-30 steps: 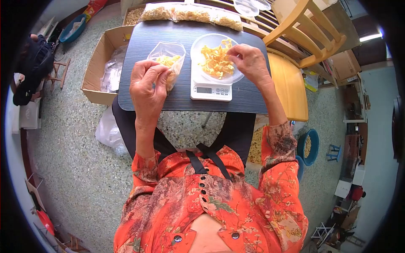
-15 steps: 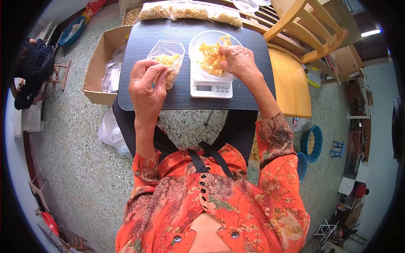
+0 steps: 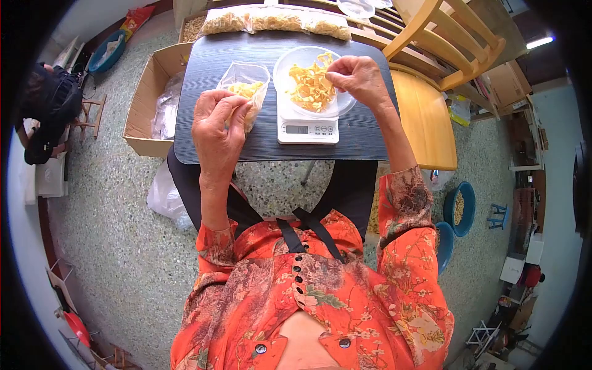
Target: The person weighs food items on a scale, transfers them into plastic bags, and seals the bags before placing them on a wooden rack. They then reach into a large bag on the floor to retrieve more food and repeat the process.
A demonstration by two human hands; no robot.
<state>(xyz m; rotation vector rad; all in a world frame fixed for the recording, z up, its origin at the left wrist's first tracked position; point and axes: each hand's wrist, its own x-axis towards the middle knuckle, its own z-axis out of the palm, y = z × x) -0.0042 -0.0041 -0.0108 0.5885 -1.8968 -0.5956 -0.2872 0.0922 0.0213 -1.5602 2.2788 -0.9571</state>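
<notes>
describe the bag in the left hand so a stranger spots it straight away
Find the dark table in the upper middle. Left of the white scale there, the left hand pinches a clear bag of yellow pieces. Unlike the filled bags lying in a row along the far edge, this one gapes open.

On our table (image 3: 203,74), we have a digital scale (image 3: 308,137), a bowl (image 3: 280,73) on it, strips (image 3: 306,87) inside; at the scale's nine o'clock, a plastic bag (image 3: 260,98). Pouches (image 3: 275,20) line the table's twelve-o'clock edge. Beside the table: a cardboard box (image 3: 140,108) at nine, a chair (image 3: 422,120) at three.
</notes>
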